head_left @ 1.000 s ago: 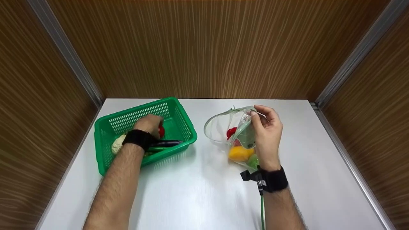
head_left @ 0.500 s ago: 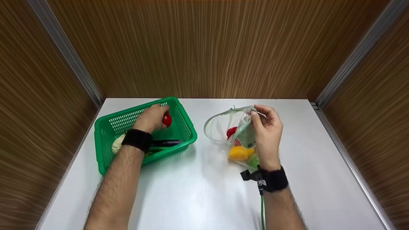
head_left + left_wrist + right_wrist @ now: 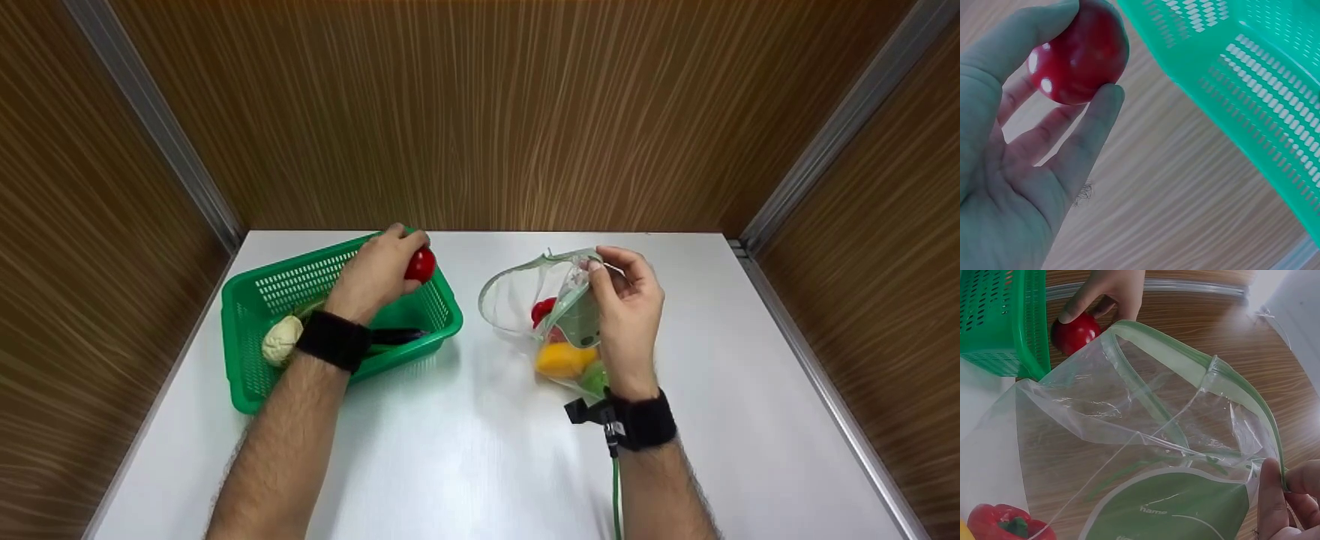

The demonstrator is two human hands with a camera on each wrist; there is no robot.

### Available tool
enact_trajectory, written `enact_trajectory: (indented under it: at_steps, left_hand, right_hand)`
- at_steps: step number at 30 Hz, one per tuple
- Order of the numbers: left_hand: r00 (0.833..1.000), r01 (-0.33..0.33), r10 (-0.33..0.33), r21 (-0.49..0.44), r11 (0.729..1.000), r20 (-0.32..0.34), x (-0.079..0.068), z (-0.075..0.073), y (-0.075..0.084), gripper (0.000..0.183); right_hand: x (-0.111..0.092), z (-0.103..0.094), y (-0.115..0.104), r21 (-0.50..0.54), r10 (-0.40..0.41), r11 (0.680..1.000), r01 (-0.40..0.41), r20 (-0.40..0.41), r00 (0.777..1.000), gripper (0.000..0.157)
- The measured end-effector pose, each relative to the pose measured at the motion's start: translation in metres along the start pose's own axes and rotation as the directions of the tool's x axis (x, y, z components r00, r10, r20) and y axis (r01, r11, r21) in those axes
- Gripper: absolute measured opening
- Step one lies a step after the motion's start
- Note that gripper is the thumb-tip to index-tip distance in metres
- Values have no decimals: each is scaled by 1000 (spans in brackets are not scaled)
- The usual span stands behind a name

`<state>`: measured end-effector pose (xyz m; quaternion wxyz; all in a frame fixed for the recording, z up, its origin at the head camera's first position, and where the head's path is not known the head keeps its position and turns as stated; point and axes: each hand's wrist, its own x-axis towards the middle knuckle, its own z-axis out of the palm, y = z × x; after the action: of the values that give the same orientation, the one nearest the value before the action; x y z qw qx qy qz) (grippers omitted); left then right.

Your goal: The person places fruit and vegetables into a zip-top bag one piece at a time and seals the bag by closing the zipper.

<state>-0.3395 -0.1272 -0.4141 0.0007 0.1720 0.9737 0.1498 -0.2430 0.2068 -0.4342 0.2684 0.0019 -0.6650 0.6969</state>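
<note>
My left hand (image 3: 377,271) grips a shiny, round red tomato (image 3: 421,265) above the far right corner of the green plastic basket (image 3: 234,341). In the left wrist view thumb and fingers pinch the tomato (image 3: 1085,56) from opposite sides. My right hand (image 3: 631,319) pinches the green rim of a clear zip bag (image 3: 1089,422) between thumb and fingers; its mouth stands open towards the left. Inside the bag lie a red bell pepper (image 3: 1002,523), a yellow item (image 3: 564,360) and a round green item (image 3: 595,379). Part of the contents is hidden behind the bag's green printed panel.
A cauliflower (image 3: 283,341) and a dark eggplant (image 3: 397,336) lie in the basket, with long green vegetables partly hidden under the left wrist. The white table (image 3: 465,465) is bordered by wood-patterned panels (image 3: 480,120). A green cable (image 3: 616,487) runs from the right wrist camera.
My left hand has lifted the tomato from inside the basket, moving up and to the right to the basket's far right corner. The right hand and bag have stayed still.
</note>
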Motion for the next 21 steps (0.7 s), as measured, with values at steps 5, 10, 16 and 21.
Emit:
enact_trajectory:
  at_steps: [5,10,16,21]
  left_hand:
    - [999,-24,24,17,1000,-21,-4,-2,22,69]
    - [997,-61,63,44,997,-54,-8,-4,40,69]
    - [986,-117,124,73,990,-107,-14,-4,53,67]
    - [978,-150,160,85,985,-134,-20,-5,62,66]
  right_hand:
    - [0,-1,1,-17,8,1000,-9,-9,1000,21]
    - [2,-1,2,-29,20,999,-20,-21,1000,15]
    - [5,-4,2,-155,6,988,-10,-25,1000,11]
    - [7,-9,3,-399,11,917,-7,7,1000,26]
